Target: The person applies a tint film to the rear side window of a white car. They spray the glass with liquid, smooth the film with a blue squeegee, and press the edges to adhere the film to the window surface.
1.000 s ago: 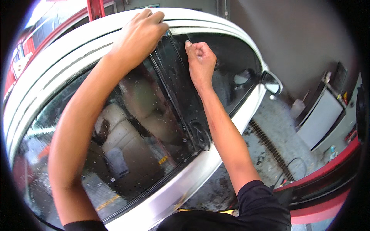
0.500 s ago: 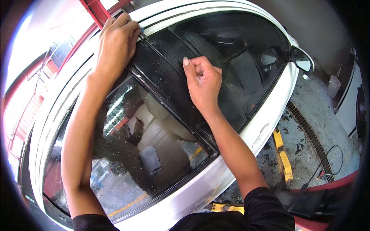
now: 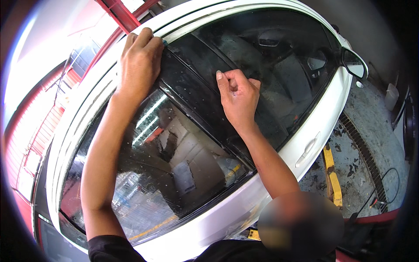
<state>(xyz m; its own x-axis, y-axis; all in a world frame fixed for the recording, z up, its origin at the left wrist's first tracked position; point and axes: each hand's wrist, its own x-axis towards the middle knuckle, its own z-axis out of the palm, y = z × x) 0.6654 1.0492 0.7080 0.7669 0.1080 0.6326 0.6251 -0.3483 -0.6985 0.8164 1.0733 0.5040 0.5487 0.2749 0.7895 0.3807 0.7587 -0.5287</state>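
Observation:
My left hand (image 3: 141,59) is at the upper window trim of a white car (image 3: 314,144), its fingers curled on a small blue object (image 3: 164,43) mostly hidden by them. Below it runs the black door pillar (image 3: 196,100), between the water-speckled rear side window (image 3: 144,174) and the darker front window (image 3: 283,48). My right hand (image 3: 240,98) is closed, thumb raised beside the bent index finger, over the upper dark glass beside the pillar; whatever it holds, if anything, I cannot make out.
The side mirror (image 3: 353,65) juts out at the right. A yellow metal arm (image 3: 331,174), a floor drain grate (image 3: 366,161) and a black cable (image 3: 384,174) lie below. Red steel beams (image 3: 118,15) stand behind the roof. A pale container (image 3: 390,96) is at the far right.
The view has swung, so the car sits further right. My right hand has moved a little down and away from the pillar's top, while my left hand stays at the top trim.

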